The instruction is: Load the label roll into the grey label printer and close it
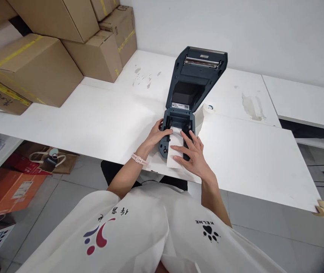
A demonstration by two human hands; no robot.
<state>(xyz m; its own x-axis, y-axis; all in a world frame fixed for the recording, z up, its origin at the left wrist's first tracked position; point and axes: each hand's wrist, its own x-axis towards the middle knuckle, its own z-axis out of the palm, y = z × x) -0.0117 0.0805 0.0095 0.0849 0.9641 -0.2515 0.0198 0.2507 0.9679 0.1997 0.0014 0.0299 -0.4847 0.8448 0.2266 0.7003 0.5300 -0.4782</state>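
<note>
A dark label printer [190,81] stands on the white table [99,121] with its lid swung up and back. A white paper strip [176,149] runs out of its front onto the table. My left hand [156,134] grips the printer's left front edge, fingers curled around it. My right hand [191,151] lies flat on the paper strip with fingers spread, pressing it down at the printer's front. A roll of white labels [205,112] stands against the printer's right side.
Stacked cardboard boxes [36,64] fill the table's back left. Under the table at left are an orange box [8,189] and a bag [48,161]. A second white table [304,100] adjoins at right. The white wall is behind.
</note>
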